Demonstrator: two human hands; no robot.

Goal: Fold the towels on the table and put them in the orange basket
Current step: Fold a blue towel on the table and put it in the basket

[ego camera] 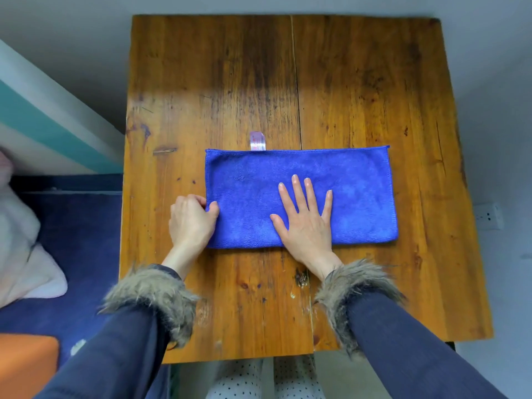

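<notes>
Flat and spread wide, my right hand (306, 218) presses palm-down on the blue microfibre towel (359, 191), fingers pointing away from me, holding nothing, only pinning the cloth to the wooden table (359, 82). My left hand (191, 221) is curled at the towel's left short edge, thumb on top and fingers tucked beside or under the hem, so it pinches that edge.

The towel lies in the middle of the table as a long rectangle, and by its even thickness I judge it already folded once. Its long axis runs left to right across my body, with a pale care label (258, 141) poking out from the far long edge. My right palm sits just right of the towel's middle, near the front edge, so the cloth stretches out on both sides of it.

That is what the next fold turns on, I think: the left hand has the left end, the free right end lies well apart from it across the whole length, and the pinning hand marks roughly where the crease would fall. To bring left over right, my right hand would need to lift clear or slide.

An orange shape (27, 364) at the lower left, beside the table and nearer my left arm, is likely the basket, though only a corner shows.
</notes>
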